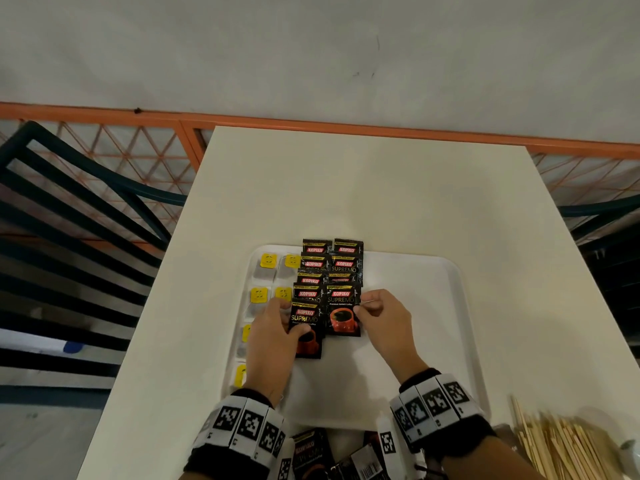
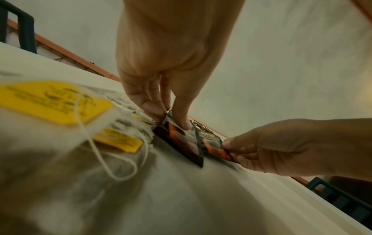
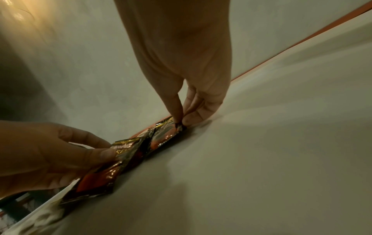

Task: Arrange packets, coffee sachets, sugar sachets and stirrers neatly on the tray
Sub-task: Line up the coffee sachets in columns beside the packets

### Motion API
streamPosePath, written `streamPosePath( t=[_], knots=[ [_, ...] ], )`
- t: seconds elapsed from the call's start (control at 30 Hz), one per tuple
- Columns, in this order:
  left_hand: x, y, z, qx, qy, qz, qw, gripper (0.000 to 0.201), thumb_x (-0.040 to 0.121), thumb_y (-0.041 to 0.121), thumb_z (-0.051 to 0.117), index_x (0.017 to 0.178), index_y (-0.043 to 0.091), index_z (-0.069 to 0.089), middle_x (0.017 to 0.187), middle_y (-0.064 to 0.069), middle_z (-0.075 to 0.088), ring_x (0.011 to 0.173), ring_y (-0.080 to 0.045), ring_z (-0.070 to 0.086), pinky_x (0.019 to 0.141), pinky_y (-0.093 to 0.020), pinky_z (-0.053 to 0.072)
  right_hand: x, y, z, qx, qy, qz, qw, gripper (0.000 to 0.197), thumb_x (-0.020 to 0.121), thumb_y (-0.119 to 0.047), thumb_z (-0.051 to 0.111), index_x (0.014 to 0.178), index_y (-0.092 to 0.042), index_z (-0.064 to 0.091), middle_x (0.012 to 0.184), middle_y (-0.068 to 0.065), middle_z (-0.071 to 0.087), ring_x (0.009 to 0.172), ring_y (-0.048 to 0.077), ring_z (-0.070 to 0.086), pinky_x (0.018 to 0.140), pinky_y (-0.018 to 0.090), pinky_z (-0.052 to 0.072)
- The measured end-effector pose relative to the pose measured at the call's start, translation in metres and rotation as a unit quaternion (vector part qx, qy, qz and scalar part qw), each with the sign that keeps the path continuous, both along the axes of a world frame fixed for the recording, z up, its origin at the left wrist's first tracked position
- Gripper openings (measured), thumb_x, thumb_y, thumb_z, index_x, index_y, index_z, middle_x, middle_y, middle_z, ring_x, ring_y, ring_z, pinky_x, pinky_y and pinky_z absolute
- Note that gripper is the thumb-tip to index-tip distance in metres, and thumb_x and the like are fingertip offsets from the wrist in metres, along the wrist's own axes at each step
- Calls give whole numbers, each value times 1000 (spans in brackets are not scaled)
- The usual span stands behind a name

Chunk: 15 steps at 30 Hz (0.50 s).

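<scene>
Pale wall (image 1: 311,46) with an orange rail (image 1: 381,128) runs behind a cream table (image 1: 346,188), and dark slatted chairs (image 1: 69,220) stand at either side of it. On the near half of the table lies a white tray (image 1: 415,306). Tea bags with yellow tags (image 1: 268,268) sit in two columns along the tray's left side, and just to their right two columns of black coffee sachets (image 1: 346,261) overlap like shingles, the farthest ones reaching past the tray's far rim. The left hand (image 1: 273,336) holds the nearest sachet of the left column (image 1: 306,332), thumb on its printed face and fingers at its left edge; from the left wrist view a fingertip (image 2: 184,122) presses down on it. The right hand (image 1: 381,315) pinches the right edge of the nearest sachet of the right column (image 1: 343,315) between thumb and curled fingers, and that sachet seems to lie flat on the tray, though the wrist views are too blurred to be sure. Off the tray, at the table's near edge, more loose sachets (image 1: 311,452) lie in a heap, and a bundle of wooden stirrers (image 1: 561,445) rests to the right of them.
</scene>
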State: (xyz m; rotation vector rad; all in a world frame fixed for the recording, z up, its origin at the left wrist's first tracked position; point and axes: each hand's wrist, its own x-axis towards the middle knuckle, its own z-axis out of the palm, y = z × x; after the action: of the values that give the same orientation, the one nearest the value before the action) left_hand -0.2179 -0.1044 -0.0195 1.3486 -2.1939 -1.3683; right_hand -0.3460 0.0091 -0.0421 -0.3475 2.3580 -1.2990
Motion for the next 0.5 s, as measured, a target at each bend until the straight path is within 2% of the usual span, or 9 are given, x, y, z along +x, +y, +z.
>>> streamPosePath(
  t=[0.1,0.2,0.3,0.37,0.43,0.5],
  knots=[
    [0,-1,-2,-5,-5,-4,1000,35,78,14,72,106,18,51,91,6,55,73,1,50,57,-11,36,0,0,1,8,13,3,1000,17,82,-9,66,98,-6,61,81,1,61,69,5,54,59,-2,41],
    [1,-1,-4,-10,-13,-9,1000,37,79,16,71,111,15,52,100,0,57,79,-3,53,60,-11,38,1,2,2,16,20,5,1000,16,83,-10,65,98,-6,61,81,1,61,70,7,55,59,-1,41],
    [5,1,-2,-35,-18,-15,999,32,82,20,68,110,14,54,97,-3,58,87,-14,56,70,-20,43,2,6,9,14,23,13,1000,14,84,-9,63,98,-7,61,83,1,60,69,6,54,58,1,41],
    [9,4,5,-57,-19,-24,998,27,85,23,65,108,13,55,93,0,60,86,-15,57,72,-24,44,3,12,16,19,30,29,999,14,85,-10,61,99,-8,61,85,0,60,71,6,53,59,1,40],
    [16,7,11,-85,-23,-42,995,22,87,24,61,106,13,58,90,2,62,84,-15,58,74,-27,48,6,22,24,18,41,53,998,12,86,-11,62,97,-9,62,80,-5,58,69,1,52,61,-2,38],
    [29,13,18,-106,-24,-68,992,17,88,23,60,102,13,60,88,2,62,80,-15,58,73,-24,47,10,37,35,22,58,100,993,9,85,-12,62,95,-12,64,75,-11,58,69,0,53,63,-3,38]
  ],
)
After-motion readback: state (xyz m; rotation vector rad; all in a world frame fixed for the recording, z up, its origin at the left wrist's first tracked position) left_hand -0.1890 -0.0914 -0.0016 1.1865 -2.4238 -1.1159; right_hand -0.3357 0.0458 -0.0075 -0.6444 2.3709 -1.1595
